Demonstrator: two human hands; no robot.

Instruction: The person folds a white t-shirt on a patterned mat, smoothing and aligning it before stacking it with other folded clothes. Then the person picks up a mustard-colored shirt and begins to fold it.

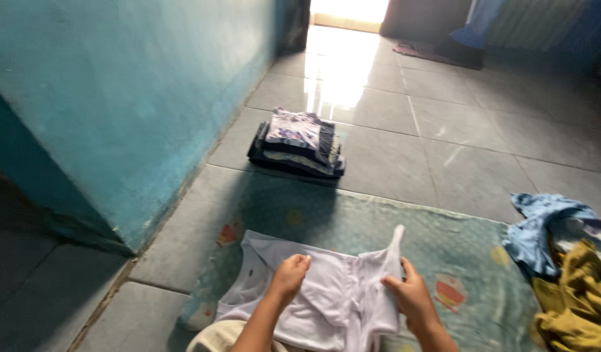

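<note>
The left hand (289,277) is curled into a loose fist, knuckles pressed down on the white garment (326,287) and fingers gathering a fold of its cloth. That garment — a white sleeveless top, by the look of it — lies spread on a pale green mat (352,221) with small coloured cartoon prints, right in front of the person at the bottom of the view. Beyond the left hand, further along the floor and close to the turquoise wall (131,98), sits a neat stack of folded clothes (299,146), dark pieces below and a purple-patterned one on top, resting on the grey floor tiles (443,124) just past the mat's far edge.

Moving across, the right hand (412,298) pinches the garment's right side, thumb on top and fingers tucked under the cloth, lifting that edge so a strap stands up above it. Further right — well apart from both hands — an unfolded heap lies at the mat's edge: a light blue cloth (540,228) crumpled on top and a mustard-yellow cloth (577,303) bunched below it.
</note>
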